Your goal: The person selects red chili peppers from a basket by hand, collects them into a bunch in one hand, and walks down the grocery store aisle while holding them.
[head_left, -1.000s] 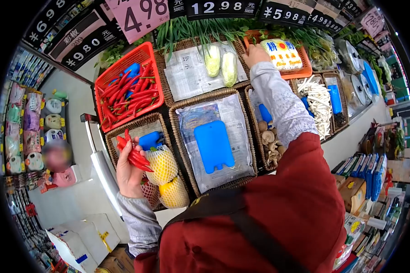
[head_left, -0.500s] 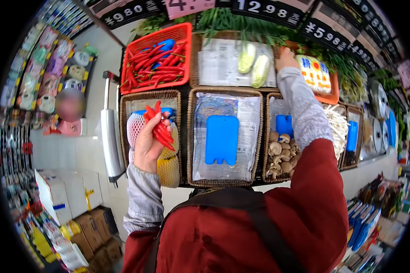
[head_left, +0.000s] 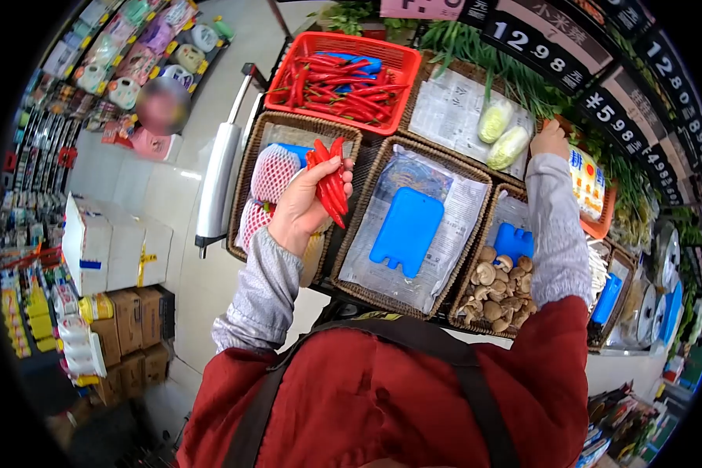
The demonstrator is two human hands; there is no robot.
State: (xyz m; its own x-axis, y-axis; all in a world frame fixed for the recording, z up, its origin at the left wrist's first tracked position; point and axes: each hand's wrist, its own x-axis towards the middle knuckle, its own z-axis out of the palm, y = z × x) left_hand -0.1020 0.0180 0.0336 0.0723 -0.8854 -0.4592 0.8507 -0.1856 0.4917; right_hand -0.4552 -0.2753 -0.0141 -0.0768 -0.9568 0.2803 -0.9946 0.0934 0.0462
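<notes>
Nearest the chest, the left hand (head_left: 300, 203) is curled round a bunch of red peppers (head_left: 331, 183), thumb laid across them; over the last second it has shifted from the left side of the front left basket (head_left: 244, 187) to that basket's right rim, bringing the peppers beside the narrow dark gap next to the middle basket (head_left: 362, 207). The bunch has stayed gathered throughout, which leaves the right hand doing the reaching. The stall also lies at more of a slant (the wearer's head has turned, by the look of it). Inside the middle basket a blue ice pack (head_left: 409, 230) lies flat on newspaper (head_left: 452, 203), so the room above it looks easy to cross, provided the raised wicker rims are cleared. Further off, the right hand (head_left: 551, 140) has stayed at the left end of the orange basket (head_left: 598, 227), just beside the cabbages (head_left: 509, 148); its fingers are bent, but their tips are hidden, so I cannot tell whether they grip anything. Beyond it, spring onions (head_left: 487, 51) and price signs (head_left: 542, 47) crowd the far edge, making headroom there seem tight.
</notes>
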